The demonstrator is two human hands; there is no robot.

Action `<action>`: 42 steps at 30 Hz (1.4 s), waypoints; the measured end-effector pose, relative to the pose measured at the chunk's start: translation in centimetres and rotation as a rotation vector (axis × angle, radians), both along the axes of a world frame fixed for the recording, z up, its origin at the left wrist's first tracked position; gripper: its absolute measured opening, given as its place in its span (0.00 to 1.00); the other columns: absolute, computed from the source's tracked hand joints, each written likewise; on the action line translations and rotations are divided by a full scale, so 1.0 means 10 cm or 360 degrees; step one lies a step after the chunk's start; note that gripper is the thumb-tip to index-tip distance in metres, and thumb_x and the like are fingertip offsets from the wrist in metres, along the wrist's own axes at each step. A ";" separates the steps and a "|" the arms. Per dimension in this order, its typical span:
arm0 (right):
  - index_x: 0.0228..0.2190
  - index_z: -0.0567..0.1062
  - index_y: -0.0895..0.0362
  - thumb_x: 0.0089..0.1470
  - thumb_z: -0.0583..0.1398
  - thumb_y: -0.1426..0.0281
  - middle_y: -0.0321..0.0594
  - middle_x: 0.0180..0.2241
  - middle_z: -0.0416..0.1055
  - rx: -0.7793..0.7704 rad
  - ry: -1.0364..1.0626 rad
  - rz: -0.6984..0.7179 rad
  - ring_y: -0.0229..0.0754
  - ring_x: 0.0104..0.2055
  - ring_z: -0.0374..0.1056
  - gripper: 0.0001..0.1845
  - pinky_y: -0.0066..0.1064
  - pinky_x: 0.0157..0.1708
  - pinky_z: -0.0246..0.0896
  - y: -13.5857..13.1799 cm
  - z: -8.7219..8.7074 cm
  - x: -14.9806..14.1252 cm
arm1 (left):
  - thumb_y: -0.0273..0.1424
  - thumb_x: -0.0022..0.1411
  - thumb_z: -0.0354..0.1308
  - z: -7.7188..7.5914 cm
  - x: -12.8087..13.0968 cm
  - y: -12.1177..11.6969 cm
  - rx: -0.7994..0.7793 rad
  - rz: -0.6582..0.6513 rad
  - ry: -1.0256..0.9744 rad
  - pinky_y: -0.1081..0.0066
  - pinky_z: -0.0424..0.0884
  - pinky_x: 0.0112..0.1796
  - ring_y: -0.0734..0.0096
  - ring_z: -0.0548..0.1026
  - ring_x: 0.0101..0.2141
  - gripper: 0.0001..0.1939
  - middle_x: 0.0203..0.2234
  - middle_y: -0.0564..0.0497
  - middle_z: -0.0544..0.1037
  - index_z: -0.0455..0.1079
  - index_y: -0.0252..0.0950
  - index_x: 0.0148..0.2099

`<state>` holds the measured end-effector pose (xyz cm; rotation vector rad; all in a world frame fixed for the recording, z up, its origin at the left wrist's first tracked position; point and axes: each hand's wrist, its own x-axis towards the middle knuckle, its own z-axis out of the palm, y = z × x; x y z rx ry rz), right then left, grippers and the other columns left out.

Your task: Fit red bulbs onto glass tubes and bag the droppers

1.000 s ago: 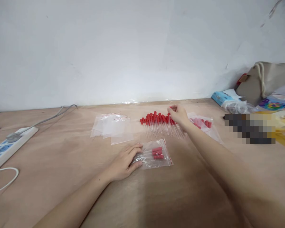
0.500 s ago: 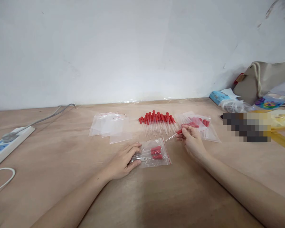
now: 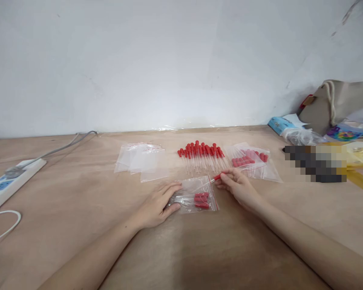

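A clear zip bag [image 3: 187, 206] lies flat in front of me, with several glass droppers with red bulbs [image 3: 201, 200] inside. My left hand [image 3: 160, 203] holds down the bag's left end, thumb below and fingers above. In my right hand [image 3: 237, 186], the thumb and fingers pinch another dropper [image 3: 218, 177] by its red bulb. Its thin glass tube points left, past the red zip line at the bag's right edge and into the bag mouth. Behind the bag lies a pile of loose red-bulbed droppers [image 3: 199, 149].
Flat, unfilled zip bags [image 3: 149, 163] overlap at the back left. Bags with droppers in them [image 3: 260, 171] lie behind my right hand. A power strip [image 3: 27, 173] is at far left. A blue packet [image 3: 280, 125], a grey bag [image 3: 345, 100] and yellow wrapping [image 3: 361, 153] crowd the right.
My right hand has moved left and slightly down, carrying the dropper's glass tube into the bag mouth. My left hand stays on the bag.
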<state>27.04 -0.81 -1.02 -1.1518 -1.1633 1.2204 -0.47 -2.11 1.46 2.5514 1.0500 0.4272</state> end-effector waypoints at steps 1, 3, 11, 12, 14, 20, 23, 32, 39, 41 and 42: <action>0.31 0.64 0.55 0.44 0.60 0.58 0.37 0.29 0.70 0.0053 -0.0197 0.0106 0.38 0.30 0.67 0.16 0.35 0.35 0.63 -0.01 0.00 0.00 | 0.36 0.62 0.47 0.00 0.00 0.00 -0.0002 0.0007 0.0015 0.60 0.57 0.54 0.63 0.58 0.55 0.22 0.55 0.47 0.60 0.52 0.40 0.58; 0.29 0.68 0.56 0.46 0.59 0.60 0.40 0.32 0.70 0.0238 -0.0637 0.0250 0.40 0.34 0.66 0.12 0.36 0.36 0.62 -0.02 0.01 0.01 | 0.37 0.63 0.46 0.00 0.00 0.00 0.0000 0.0019 0.0031 0.60 0.57 0.54 0.63 0.58 0.55 0.23 0.56 0.47 0.60 0.51 0.40 0.58; 0.28 0.74 0.54 0.49 0.56 0.67 0.41 0.39 0.66 0.0696 -0.1263 0.0263 0.42 0.43 0.63 0.06 0.37 0.45 0.58 -0.02 0.01 -0.11 | 0.37 0.63 0.46 0.01 0.01 0.00 0.0001 -0.0002 0.0027 0.60 0.57 0.54 0.63 0.58 0.55 0.24 0.56 0.46 0.60 0.50 0.40 0.59; 0.29 0.74 0.53 0.50 0.55 0.67 0.42 0.40 0.66 0.0730 -0.1308 0.0297 0.42 0.43 0.63 0.07 0.37 0.45 0.57 -0.02 0.02 -0.11 | 0.37 0.63 0.46 0.01 0.01 0.00 0.0004 -0.0003 0.0021 0.60 0.57 0.54 0.62 0.58 0.55 0.24 0.56 0.46 0.60 0.50 0.40 0.60; 0.29 0.75 0.53 0.51 0.54 0.68 0.42 0.41 0.66 0.0790 -0.1384 0.0333 0.42 0.44 0.63 0.09 0.37 0.45 0.57 0.01 0.06 -0.09 | 0.37 0.63 0.46 0.00 0.01 0.00 0.0016 -0.0002 0.0010 0.59 0.57 0.54 0.62 0.58 0.55 0.24 0.56 0.46 0.60 0.50 0.40 0.60; 0.27 0.72 0.56 0.45 0.56 0.70 0.38 0.27 0.71 0.0555 -0.1485 -0.0269 0.39 0.29 0.65 0.05 0.30 0.32 0.59 0.51 0.26 0.07 | 0.36 0.63 0.45 -0.01 0.00 0.00 0.0041 -0.0042 0.0051 0.60 0.57 0.54 0.63 0.57 0.56 0.21 0.56 0.48 0.59 0.54 0.42 0.58; 0.26 0.71 0.58 0.43 0.57 0.70 0.37 0.24 0.70 0.0403 -0.1610 -0.0459 0.38 0.27 0.65 0.05 0.29 0.29 0.58 0.85 0.32 0.05 | 0.35 0.64 0.44 -0.01 0.00 0.00 0.0047 -0.0042 0.0073 0.60 0.58 0.53 0.63 0.57 0.56 0.17 0.56 0.48 0.59 0.59 0.43 0.54; 0.12 0.66 0.56 0.39 0.59 0.71 0.40 0.15 0.65 -0.0056 -0.1763 -0.0254 0.44 0.26 0.66 0.10 0.30 0.26 0.56 1.12 0.42 -0.12 | 0.35 0.63 0.46 0.01 0.00 0.00 0.0045 -0.0033 0.0083 0.58 0.57 0.54 0.61 0.57 0.56 0.20 0.56 0.48 0.59 0.56 0.43 0.57; 0.16 0.66 0.58 0.48 0.53 0.69 0.38 0.15 0.63 0.0002 -0.1545 -0.0300 0.39 0.22 0.63 0.12 0.29 0.23 0.55 1.05 0.50 -0.02 | 0.36 0.63 0.45 0.02 0.00 0.00 0.0033 -0.0033 0.0102 0.59 0.56 0.54 0.63 0.56 0.56 0.21 0.57 0.48 0.58 0.54 0.43 0.59; 0.25 0.68 0.59 0.51 0.51 0.66 0.37 0.19 0.65 0.0063 -0.1381 -0.0334 0.36 0.21 0.62 0.11 0.27 0.22 0.56 0.97 0.49 0.03 | 0.37 0.63 0.44 0.02 -0.01 0.00 0.0026 -0.0026 0.0119 0.59 0.56 0.55 0.63 0.56 0.56 0.21 0.57 0.48 0.58 0.54 0.43 0.58; 0.32 0.67 0.59 0.51 0.51 0.66 0.36 0.21 0.65 0.0119 -0.1230 -0.0347 0.35 0.21 0.61 0.11 0.26 0.22 0.56 0.90 0.47 0.06 | 0.37 0.64 0.44 0.01 0.00 0.00 0.0024 -0.0024 0.0126 0.59 0.56 0.55 0.63 0.56 0.56 0.21 0.57 0.48 0.58 0.54 0.43 0.58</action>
